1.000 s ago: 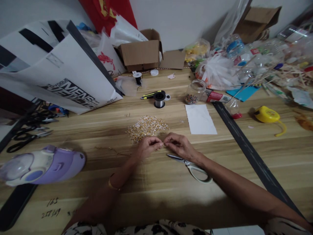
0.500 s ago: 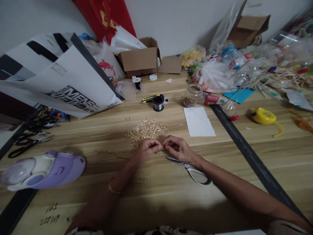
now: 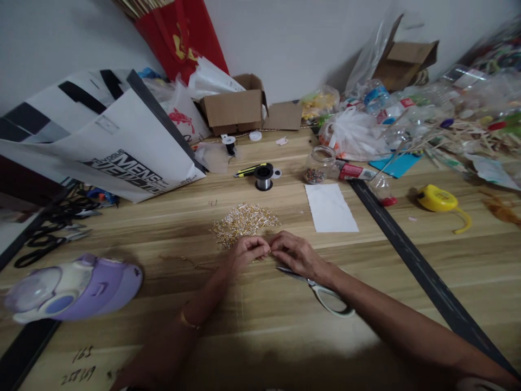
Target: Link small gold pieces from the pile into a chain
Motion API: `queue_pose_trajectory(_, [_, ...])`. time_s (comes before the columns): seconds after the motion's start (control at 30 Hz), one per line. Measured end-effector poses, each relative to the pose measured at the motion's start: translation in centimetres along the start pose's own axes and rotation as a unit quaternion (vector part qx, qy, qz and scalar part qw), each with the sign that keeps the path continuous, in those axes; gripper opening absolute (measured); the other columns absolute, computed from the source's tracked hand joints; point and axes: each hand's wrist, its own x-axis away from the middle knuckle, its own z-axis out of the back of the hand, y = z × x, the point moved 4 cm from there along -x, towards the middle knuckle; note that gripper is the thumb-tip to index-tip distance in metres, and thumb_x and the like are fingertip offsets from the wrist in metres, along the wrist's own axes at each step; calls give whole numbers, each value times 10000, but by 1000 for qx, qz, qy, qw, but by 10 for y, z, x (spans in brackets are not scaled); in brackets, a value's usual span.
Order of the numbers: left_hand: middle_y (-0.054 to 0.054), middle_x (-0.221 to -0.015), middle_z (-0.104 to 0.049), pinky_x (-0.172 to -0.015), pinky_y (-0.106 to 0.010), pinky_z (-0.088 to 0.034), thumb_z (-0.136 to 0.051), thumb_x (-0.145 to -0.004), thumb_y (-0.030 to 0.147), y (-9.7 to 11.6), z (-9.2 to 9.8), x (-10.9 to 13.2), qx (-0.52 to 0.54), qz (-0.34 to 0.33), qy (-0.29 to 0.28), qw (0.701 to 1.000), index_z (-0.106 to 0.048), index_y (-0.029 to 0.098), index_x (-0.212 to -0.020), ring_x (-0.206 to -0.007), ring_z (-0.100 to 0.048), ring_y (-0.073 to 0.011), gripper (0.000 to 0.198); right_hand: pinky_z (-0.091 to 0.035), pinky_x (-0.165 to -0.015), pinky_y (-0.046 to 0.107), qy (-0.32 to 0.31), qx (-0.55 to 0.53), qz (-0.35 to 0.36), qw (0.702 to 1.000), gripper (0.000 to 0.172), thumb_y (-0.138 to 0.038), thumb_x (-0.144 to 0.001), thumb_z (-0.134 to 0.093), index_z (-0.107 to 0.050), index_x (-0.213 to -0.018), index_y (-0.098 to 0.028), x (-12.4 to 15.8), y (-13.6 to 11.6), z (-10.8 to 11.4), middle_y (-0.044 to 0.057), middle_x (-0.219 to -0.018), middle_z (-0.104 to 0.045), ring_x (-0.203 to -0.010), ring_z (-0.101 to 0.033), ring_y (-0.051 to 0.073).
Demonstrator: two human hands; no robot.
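My left hand [image 3: 250,252] is closed in a pinch just in front of a pile of small gold and clear beads [image 3: 244,220]. Facing it, my right hand [image 3: 295,252] pinches too, its fingertips almost meeting the left ones. Whatever sits between the fingertips is too small to make out. A thin beaded strand [image 3: 187,263] lies on the wood to the left of my left hand. Under my right hand and wrist rest scissors with pale handles [image 3: 331,301], their blades pointing left and partly covered.
Beyond the beads stand a wire spool [image 3: 264,178], a yellow-black cutter [image 3: 248,171] and a bead jar [image 3: 319,165]. White paper [image 3: 331,207] and a yellow tape measure [image 3: 437,198] lie right. A purple bottle [image 3: 81,288] and several black-handled scissors [image 3: 52,236] lie left.
My right hand's fingers have drawn closer together and flatter, still near the left fingertips. The view has tilted up slightly, so everything sits a little lower.
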Motion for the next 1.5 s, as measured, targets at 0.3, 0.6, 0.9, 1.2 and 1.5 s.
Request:
queue_pose_trajectory(0.3, [8,-593,-546,-569,-211,-385,-636,-687,359,-6,0,-2,-36,-9,-6,999,-603,123,-663,-569,-488,-94,240,-423,-674,270,-14,54,-19,998,131,-208,-927,-411,-526,-881,-167,2,3,-2,55,-805,-555,-737,-515,150])
queue_pose_trajectory(0.6, [3,-606,-532,-558,-200,-364,-597,-724,353,-8,-1,-4,-73,-41,-30,996,-578,127,-661,-577,-471,-92,236,-398,-648,272,-23,115,-24,993,149,-208,-940,-355,-478,-860,-183,5,4,-7,48,-777,-544,-701,-495,155])
queue_pose_trajectory(0.9, [-1,-634,-548,-567,-198,-355,-599,-737,365,-10,-1,-5,-98,-43,-38,994,-603,128,-690,-603,-464,-94,242,-390,-626,256,-12,97,-48,994,123,-198,-929,-379,-474,-850,-188,5,3,-4,28,-744,-528,-670,-485,145])
queue_pose_trajectory(1.2, [0,-634,-552,-571,-203,-353,-630,-717,372,-16,-1,-7,-75,-29,-37,996,-611,121,-705,-592,-464,-93,252,-389,-618,251,-8,83,-42,996,123,-223,-925,-403,-492,-849,-185,5,5,-3,27,-741,-536,-661,-490,141])
queue_pose_trajectory(1.5, [5,-636,-543,-569,-202,-342,-632,-708,367,-11,-2,-6,-74,-32,-51,995,-598,124,-689,-599,-456,-94,246,-384,-615,244,-10,60,-47,997,132,-210,-919,-408,-500,-831,-178,5,2,-2,21,-728,-528,-653,-478,132])
